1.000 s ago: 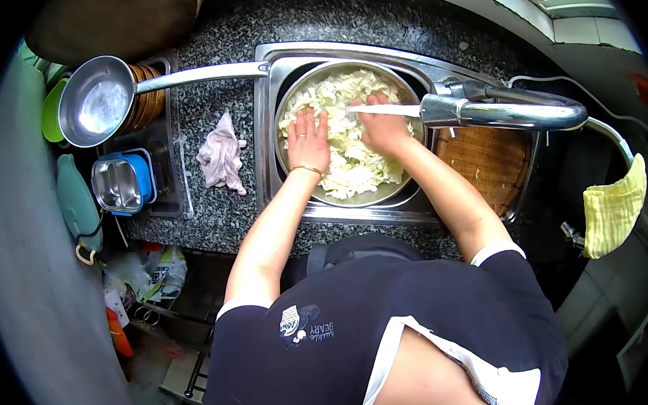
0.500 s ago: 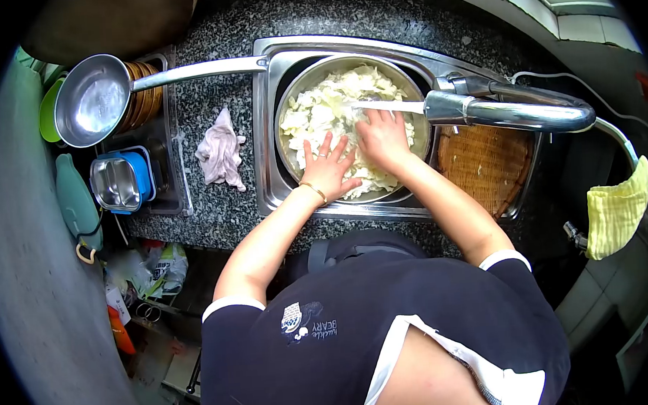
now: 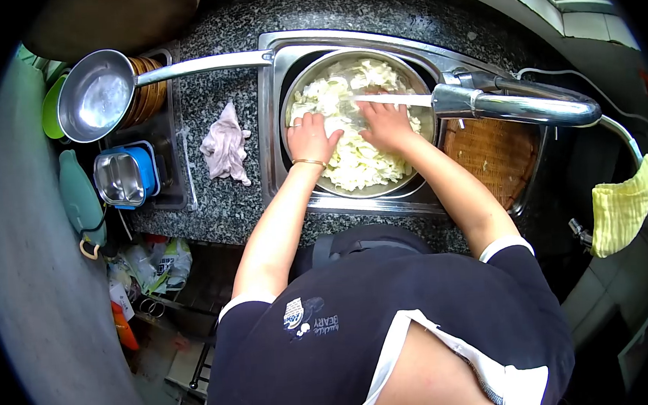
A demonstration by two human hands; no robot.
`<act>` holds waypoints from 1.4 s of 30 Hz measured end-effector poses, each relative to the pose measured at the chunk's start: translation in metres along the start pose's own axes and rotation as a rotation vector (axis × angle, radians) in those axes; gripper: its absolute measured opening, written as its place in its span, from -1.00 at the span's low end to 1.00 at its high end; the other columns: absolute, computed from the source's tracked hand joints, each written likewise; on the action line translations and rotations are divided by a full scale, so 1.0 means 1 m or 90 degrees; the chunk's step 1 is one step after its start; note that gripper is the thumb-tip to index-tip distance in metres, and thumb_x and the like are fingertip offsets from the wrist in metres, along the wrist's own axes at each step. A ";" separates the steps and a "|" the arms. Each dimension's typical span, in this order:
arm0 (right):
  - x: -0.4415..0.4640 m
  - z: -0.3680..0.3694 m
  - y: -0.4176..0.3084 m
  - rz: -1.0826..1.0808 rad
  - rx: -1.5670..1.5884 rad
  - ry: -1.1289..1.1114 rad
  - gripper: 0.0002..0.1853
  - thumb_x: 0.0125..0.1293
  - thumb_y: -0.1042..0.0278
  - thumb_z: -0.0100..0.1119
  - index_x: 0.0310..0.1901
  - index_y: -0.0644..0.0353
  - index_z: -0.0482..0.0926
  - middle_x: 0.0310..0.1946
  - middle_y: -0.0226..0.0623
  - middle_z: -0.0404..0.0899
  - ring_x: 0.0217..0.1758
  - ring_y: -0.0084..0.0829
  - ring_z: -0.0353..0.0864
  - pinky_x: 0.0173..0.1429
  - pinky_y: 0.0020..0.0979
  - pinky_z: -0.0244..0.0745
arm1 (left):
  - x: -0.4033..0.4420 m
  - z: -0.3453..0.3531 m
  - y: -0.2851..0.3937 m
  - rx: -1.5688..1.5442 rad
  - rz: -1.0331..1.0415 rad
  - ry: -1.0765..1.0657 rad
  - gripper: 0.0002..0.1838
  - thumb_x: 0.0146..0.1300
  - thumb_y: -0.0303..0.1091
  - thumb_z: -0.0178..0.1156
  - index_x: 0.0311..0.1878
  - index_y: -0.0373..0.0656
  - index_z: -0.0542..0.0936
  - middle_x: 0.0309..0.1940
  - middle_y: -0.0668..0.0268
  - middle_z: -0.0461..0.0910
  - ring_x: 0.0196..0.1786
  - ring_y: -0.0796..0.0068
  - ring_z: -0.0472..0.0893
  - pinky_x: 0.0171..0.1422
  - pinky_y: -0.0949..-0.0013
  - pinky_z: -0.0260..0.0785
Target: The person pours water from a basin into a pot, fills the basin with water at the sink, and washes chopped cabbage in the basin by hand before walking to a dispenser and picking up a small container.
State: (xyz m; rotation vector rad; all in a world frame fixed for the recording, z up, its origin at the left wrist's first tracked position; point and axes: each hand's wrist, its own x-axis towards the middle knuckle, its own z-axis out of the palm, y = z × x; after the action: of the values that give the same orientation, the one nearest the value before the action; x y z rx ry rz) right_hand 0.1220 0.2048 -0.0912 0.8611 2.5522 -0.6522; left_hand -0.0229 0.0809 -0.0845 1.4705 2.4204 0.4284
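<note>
A round metal basin (image 3: 420, 75) stands in the steel sink, holding pale chopped leaves (image 3: 362, 164) in water. My left hand (image 3: 310, 140), with a bracelet at the wrist, lies open on the leaves at the basin's left side, thumb apart from the fingers. On the right side of the basin, my right hand (image 3: 388, 126) rests open among the leaves, its fingertips partly hidden under the water stream. That stream runs from the chrome faucet (image 3: 515, 105) between the hands.
A long-handled pan (image 3: 96, 96) lies at the left, above a blue-rimmed metal container (image 3: 120, 176). Near the sink's left edge is a crumpled cloth (image 3: 226, 147). A woven basket (image 3: 490, 159) sits right of the basin, and a yellow cloth (image 3: 621, 210) hangs far right.
My left hand has moved from the basin's near side up and left, with its fingers less spread. My right hand has shifted slightly. The leaves are pushed about, with more of them on the near side.
</note>
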 end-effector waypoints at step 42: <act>-0.050 -0.035 -0.032 -0.199 0.661 0.107 -0.32 0.07 0.49 0.26 0.27 0.12 0.25 -0.08 -0.34 0.49 -0.33 -0.60 0.43 -0.20 -0.54 0.43 | -0.025 -0.060 0.031 -0.338 -0.052 -0.145 -0.80 0.06 -0.46 0.10 -0.25 -0.13 0.64 -0.30 0.16 0.59 -0.23 0.18 0.56 -0.10 0.27 0.41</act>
State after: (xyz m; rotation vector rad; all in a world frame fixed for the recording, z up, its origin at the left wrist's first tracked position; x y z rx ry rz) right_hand 0.1317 0.1774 -0.0288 0.7911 2.4132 -2.1745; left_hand -0.0096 0.0659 -0.0154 1.1155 1.9740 0.7662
